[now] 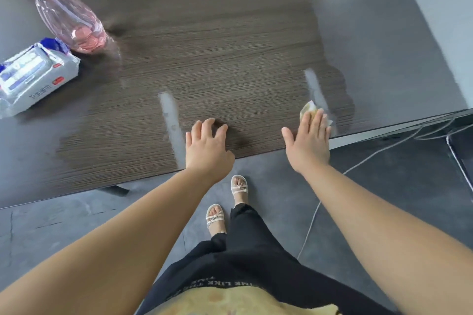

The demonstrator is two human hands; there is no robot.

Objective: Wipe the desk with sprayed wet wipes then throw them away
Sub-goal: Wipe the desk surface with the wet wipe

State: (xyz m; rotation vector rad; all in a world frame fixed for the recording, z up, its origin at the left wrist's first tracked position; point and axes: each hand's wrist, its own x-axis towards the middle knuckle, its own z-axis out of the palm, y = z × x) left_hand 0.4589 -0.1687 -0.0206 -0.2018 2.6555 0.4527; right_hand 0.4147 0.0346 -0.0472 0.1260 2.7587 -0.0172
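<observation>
The dark wood-grain desk (217, 59) fills the upper part of the head view and shows damp streaks. My right hand (308, 139) lies flat near the desk's front right edge, pressing a crumpled wet wipe (308, 107) onto the surface; only the wipe's far end shows past my fingers. My left hand (206, 147) rests on its fingertips at the front edge, fingers spread and holding nothing. A clear pink spray bottle (69, 15) with an orange collar stands at the far left. A white and blue pack of wet wipes (33, 77) lies just in front of the bottle.
A grey wall (435, 7) borders the desk on the right. Cables (358, 166) run across the dark floor under the desk's right end. My feet in white sandals (227, 202) stand just below the front edge.
</observation>
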